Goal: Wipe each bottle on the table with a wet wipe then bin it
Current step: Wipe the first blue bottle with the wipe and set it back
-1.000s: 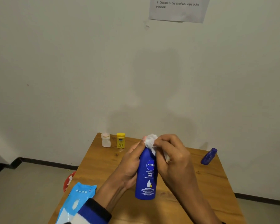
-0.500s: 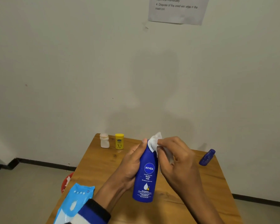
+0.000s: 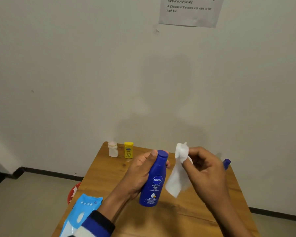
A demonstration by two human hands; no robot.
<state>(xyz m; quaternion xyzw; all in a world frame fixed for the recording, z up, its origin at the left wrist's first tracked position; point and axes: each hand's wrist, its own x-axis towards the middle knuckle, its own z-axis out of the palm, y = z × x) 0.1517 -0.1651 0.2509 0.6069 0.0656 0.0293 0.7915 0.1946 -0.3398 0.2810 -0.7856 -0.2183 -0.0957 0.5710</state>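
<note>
Head view of the wiping step, with places given relative to the tall blue lotion bottle [image 3: 153, 180]. The left hand [image 3: 138, 175] is wrapped around the bottle's body from its left side, thumb near the cap, fingers curled behind, and holds it roughly upright above the wooden table [image 3: 203, 218] (whether its base touches the tabletop cannot be told). The right hand [image 3: 207, 170] is just right of the bottle, its fingers pinched closed on the upper end of a white wet wipe [image 3: 177, 175], which hangs down beside the bottle and apart from it. Beyond the bottle and to its left, at the table's far edge, stand a small white bottle [image 3: 113, 149] and a yellow bottle [image 3: 128, 150], side by side. To the right, past the right hand, a small dark blue bottle [image 3: 226, 163] is partly hidden. Below and left of the bottle, a light blue wipes packet [image 3: 79, 214] lies at the table's near edge, and a red bin [image 3: 73, 192] shows on the floor beside the table.

Judged step: wiping of the lotion bottle, with the wipe off the surface at this instant. The next move probably calls for either bringing the wipe back against the bottle or setting the bottle down and taking up another; binning comes last.
</note>
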